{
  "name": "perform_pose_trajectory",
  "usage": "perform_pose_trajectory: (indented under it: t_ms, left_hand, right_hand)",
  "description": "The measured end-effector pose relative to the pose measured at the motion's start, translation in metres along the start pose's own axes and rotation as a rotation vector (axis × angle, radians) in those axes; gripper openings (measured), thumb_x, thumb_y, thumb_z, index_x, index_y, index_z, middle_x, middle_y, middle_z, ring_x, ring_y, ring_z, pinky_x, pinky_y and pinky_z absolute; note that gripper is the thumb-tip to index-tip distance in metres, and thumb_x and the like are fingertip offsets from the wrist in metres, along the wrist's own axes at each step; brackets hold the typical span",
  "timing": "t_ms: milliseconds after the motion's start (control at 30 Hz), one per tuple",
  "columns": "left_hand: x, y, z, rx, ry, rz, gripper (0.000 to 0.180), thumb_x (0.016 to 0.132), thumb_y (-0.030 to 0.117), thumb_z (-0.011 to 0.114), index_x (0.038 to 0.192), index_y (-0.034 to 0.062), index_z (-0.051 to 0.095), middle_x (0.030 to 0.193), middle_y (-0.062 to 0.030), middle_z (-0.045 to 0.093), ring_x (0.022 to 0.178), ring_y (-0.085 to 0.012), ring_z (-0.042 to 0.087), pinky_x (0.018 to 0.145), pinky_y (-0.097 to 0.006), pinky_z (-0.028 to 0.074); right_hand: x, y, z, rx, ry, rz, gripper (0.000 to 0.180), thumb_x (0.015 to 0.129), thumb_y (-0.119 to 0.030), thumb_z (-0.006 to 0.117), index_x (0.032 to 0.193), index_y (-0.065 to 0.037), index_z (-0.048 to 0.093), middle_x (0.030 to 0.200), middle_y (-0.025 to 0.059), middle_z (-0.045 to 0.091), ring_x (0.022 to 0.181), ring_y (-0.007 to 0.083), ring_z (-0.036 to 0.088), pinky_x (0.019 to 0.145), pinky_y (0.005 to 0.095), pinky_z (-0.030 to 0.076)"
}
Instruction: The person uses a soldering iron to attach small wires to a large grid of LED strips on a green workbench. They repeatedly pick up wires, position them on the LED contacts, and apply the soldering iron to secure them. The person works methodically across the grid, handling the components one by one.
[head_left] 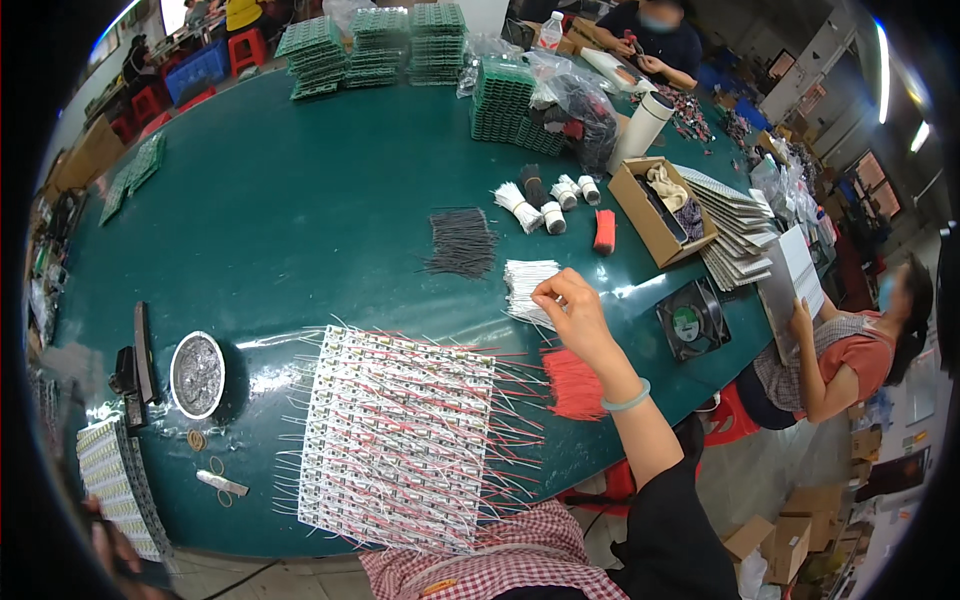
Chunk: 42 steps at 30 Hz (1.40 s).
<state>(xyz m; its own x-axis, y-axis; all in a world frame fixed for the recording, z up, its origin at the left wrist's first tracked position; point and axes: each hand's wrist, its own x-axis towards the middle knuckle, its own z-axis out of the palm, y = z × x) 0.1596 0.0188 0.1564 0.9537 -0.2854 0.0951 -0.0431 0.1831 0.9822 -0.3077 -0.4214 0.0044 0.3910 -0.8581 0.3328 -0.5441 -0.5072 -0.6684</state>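
Head view: my right hand [572, 308] pinches white wires [528, 287] from their pile; the panel [400, 440] already bristles with wires, loose piles remain; my left hand is unseen.

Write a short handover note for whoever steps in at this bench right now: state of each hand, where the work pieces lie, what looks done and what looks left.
Right hand: reaching out over the green table, fingers pinched at the white wire pile.
Left hand: not in view.
Circuit board panel: lies flat at the near edge, red and white wires already sticking out of it across most rows.
Red wire bundle: just right of the panel.
Black wire pile: further back, untouched.
Left: I cannot tell how many positions on the panel remain unfilled.
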Motion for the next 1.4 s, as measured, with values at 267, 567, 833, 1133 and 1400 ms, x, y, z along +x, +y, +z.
perform_pose_trajectory:
  t_ms: [267, 567, 833, 1133, 1400]
  left_hand:
    - [-0.048, -0.109, 0.029, -0.323, -0.178, -0.368, 0.027, 0.096, 0.016, 0.059, 0.119, 0.0014, 0.056, 0.063, 0.0032, 0.047, 0.048, -0.0025, 0.039, 0.043, -0.015, 0.032]
    - [-0.082, -0.082, 0.103, 0.075, 0.033, -0.22, 0.027, 0.085, 0.014, 0.063, 0.105, -0.0048, 0.064, 0.08, -0.0029, 0.055, 0.068, -0.0113, 0.046, 0.062, -0.024, 0.034]
    - [-0.07, -0.09, 0.091, -0.015, 0.021, -0.328, 0.016, 0.083, 0.009, 0.066, 0.093, -0.0012, 0.062, 0.074, -0.0033, 0.056, 0.062, -0.0118, 0.05, 0.057, -0.024, 0.037]
    - [-0.073, -0.092, 0.094, 0.001, 0.01, -0.353, 0.014, 0.082, 0.008, 0.066, 0.091, -0.002, 0.063, 0.076, -0.0035, 0.057, 0.063, -0.0118, 0.051, 0.057, -0.024, 0.037]
    - [-0.054, -0.131, 0.041, -0.215, -0.077, -0.424, 0.028, 0.091, 0.016, 0.065, 0.114, -0.0005, 0.063, 0.06, 0.0034, 0.045, 0.049, -0.0033, 0.04, 0.044, -0.014, 0.033]
  right_hand:
    - [0.007, 0.01, 0.004, -0.072, -0.046, -0.006, 0.001, 0.083, -0.003, 0.068, 0.083, -0.001, 0.068, 0.084, 0.0122, 0.062, 0.085, 0.0313, 0.058, 0.075, 0.04, 0.046]
    - [-0.006, 0.014, 0.003, -0.142, -0.122, -0.088, 0.007, 0.08, -0.002, 0.071, 0.085, -0.003, 0.067, 0.086, 0.0103, 0.06, 0.087, 0.0318, 0.057, 0.077, 0.0405, 0.047]
    - [-0.007, 0.003, 0.0, -0.282, -0.204, -0.182, 0.027, 0.072, -0.001, 0.078, 0.091, -0.005, 0.06, 0.095, 0.0101, 0.054, 0.095, 0.0322, 0.054, 0.082, 0.0408, 0.046]
    - [-0.007, 0.021, 0.001, -0.281, -0.131, -0.256, 0.02, 0.074, 0.001, 0.074, 0.085, -0.005, 0.058, 0.089, 0.0094, 0.054, 0.087, 0.0316, 0.054, 0.076, 0.041, 0.046]
    - [-0.01, 0.009, -0.022, -0.267, -0.167, -0.143, 0.022, 0.073, -0.001, 0.076, 0.087, -0.005, 0.061, 0.09, 0.009, 0.056, 0.09, 0.0306, 0.054, 0.078, 0.0402, 0.047]
